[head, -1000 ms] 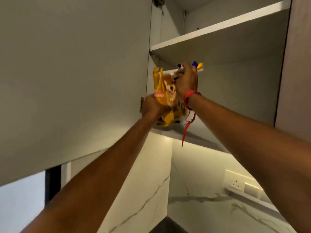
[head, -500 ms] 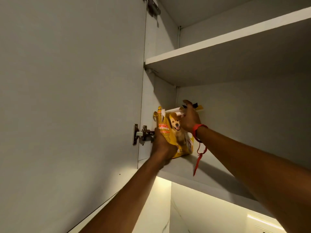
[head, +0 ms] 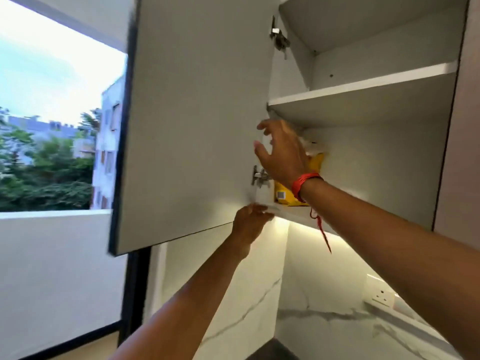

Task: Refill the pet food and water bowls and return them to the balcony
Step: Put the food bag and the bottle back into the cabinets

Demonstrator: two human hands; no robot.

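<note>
I see my right hand (head: 283,154) with fingers spread, released, in front of the yellow food bag (head: 315,175) on the cabinet shelf (head: 296,215). My left hand (head: 250,222), at seven o'clock from it, is blurred; I cannot tell its grip.

My two arms are bare from the forearm down; I see no sleeve on either one. My right hand (head: 283,154) carries a red thread wristband of several wound strands (head: 304,183) at the wrist, with a loose red tail of the same thread (head: 322,233) hanging from its knot. My left hand (head: 250,224) is blurred and wears nothing I can make out.
</note>
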